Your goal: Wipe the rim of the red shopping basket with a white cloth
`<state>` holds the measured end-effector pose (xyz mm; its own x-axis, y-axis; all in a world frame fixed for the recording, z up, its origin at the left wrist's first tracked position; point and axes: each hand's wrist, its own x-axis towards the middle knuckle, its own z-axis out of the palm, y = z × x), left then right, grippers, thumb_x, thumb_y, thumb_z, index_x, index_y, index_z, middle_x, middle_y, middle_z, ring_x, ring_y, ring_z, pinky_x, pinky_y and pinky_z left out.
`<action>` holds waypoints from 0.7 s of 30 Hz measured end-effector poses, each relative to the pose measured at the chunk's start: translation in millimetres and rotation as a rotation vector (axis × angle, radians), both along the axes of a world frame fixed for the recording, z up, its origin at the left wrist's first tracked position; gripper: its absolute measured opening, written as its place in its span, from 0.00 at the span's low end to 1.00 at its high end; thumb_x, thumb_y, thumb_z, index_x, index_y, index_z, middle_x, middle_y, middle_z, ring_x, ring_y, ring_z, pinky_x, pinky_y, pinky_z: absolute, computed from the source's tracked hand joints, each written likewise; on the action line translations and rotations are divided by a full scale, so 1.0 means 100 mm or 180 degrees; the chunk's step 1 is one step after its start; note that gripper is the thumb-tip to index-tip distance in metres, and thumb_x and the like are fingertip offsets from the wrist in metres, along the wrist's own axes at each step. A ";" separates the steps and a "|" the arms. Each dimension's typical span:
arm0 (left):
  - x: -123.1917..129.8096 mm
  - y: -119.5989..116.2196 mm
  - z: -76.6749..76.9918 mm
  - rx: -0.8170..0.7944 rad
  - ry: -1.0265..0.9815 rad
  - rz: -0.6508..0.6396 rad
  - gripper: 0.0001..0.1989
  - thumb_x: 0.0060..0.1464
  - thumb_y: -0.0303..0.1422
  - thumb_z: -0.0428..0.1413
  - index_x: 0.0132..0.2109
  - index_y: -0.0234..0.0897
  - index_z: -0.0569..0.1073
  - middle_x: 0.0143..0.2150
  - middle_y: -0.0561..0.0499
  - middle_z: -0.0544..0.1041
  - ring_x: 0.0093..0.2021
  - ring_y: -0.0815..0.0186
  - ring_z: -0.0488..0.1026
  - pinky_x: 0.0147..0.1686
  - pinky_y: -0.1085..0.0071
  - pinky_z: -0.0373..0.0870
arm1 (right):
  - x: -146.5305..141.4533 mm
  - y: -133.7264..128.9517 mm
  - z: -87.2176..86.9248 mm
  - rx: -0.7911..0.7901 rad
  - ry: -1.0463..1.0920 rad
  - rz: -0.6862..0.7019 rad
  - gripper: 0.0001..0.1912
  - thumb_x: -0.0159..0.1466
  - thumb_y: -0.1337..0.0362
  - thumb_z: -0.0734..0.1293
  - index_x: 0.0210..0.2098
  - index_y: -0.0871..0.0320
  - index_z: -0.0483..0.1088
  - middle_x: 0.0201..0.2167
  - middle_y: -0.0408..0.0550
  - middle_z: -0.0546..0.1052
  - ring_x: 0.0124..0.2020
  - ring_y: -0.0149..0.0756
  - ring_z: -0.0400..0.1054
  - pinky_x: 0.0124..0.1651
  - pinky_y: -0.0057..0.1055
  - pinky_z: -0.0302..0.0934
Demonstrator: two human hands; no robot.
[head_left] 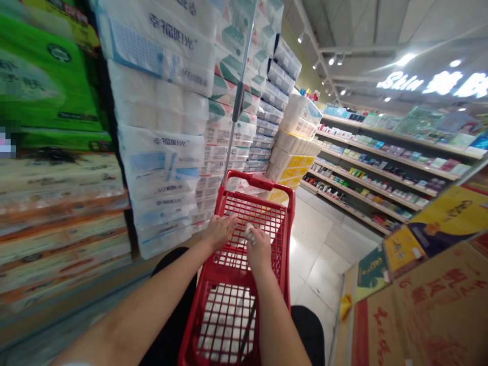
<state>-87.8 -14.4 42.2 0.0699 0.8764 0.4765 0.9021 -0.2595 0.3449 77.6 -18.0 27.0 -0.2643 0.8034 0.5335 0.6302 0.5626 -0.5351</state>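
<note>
A red plastic shopping cart [236, 276] with grid panels stands in front of me, between my legs. Over its left side, my left hand [221, 231] reaches with fingers stretched out and nothing visible in them. My right hand [261, 248] is closed, its fingers bent round a small crumpled white wad [249, 233] that looks like tissue. Both hands are above the cart's upper grid. Whether the left fingertips touch the red plastic, I cannot tell.
Stacked white tissue packs [160, 152] line the left side, beside green packs [49, 76]. A thin metal pole [247, 51] rises behind the cart. Cardboard boxes [438, 305] stand on the right. Shelves of small boxes [381, 157] lie beyond the tiled floor [310, 249].
</note>
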 end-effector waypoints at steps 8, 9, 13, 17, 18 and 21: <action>0.01 0.00 -0.01 0.0012 0.0024 0.0099 0.21 0.66 0.40 0.33 0.43 0.40 0.69 0.39 0.49 0.78 0.41 0.63 0.73 0.45 0.63 0.58 | 0.05 -0.02 0.00 0.0103 -0.0138 0.0356 0.27 0.53 0.78 0.60 0.49 0.52 0.70 0.46 0.49 0.72 0.48 0.40 0.62 0.52 0.38 0.58; 0.01 0.00 -0.01 0.0025 0.0012 0.0108 0.20 0.66 0.40 0.34 0.44 0.40 0.68 0.39 0.49 0.78 0.41 0.63 0.74 0.46 0.62 0.58 | 0.07 -0.01 0.00 0.0101 -0.0027 0.0092 0.26 0.53 0.77 0.60 0.49 0.53 0.70 0.45 0.49 0.72 0.47 0.41 0.63 0.51 0.39 0.59; 0.02 0.01 -0.01 0.0025 -0.0029 0.0172 0.17 0.65 0.38 0.35 0.46 0.38 0.67 0.39 0.47 0.78 0.41 0.62 0.75 0.47 0.61 0.58 | 0.06 0.00 -0.03 0.0208 -0.0052 0.0082 0.27 0.53 0.78 0.59 0.49 0.53 0.70 0.47 0.49 0.71 0.48 0.40 0.62 0.53 0.37 0.58; 0.02 0.04 -0.04 0.0035 0.0007 0.0197 0.13 0.64 0.33 0.39 0.47 0.36 0.66 0.39 0.46 0.78 0.41 0.60 0.75 0.47 0.60 0.58 | 0.04 0.01 -0.04 0.0166 -0.0169 0.0463 0.30 0.52 0.80 0.59 0.50 0.51 0.70 0.48 0.47 0.71 0.49 0.39 0.61 0.53 0.35 0.58; 0.02 0.04 -0.05 0.0036 0.0011 0.0219 0.13 0.63 0.32 0.39 0.47 0.36 0.65 0.39 0.46 0.78 0.41 0.60 0.75 0.48 0.60 0.57 | 0.05 0.02 -0.04 0.0140 -0.0086 0.0235 0.29 0.52 0.80 0.59 0.50 0.53 0.70 0.47 0.48 0.71 0.48 0.39 0.62 0.53 0.36 0.58; 0.01 0.05 -0.06 0.0023 0.0027 0.0263 0.12 0.61 0.31 0.41 0.48 0.36 0.64 0.39 0.45 0.78 0.41 0.60 0.75 0.49 0.60 0.57 | 0.07 0.04 -0.02 0.0191 0.0025 -0.0165 0.29 0.51 0.80 0.58 0.50 0.54 0.70 0.46 0.49 0.71 0.47 0.40 0.62 0.52 0.37 0.58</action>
<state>-86.3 -9.0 36.0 0.0016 0.8759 0.4824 0.9234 -0.1864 0.3356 84.3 -14.2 24.8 -0.2186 0.7824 0.5831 0.6553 0.5605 -0.5064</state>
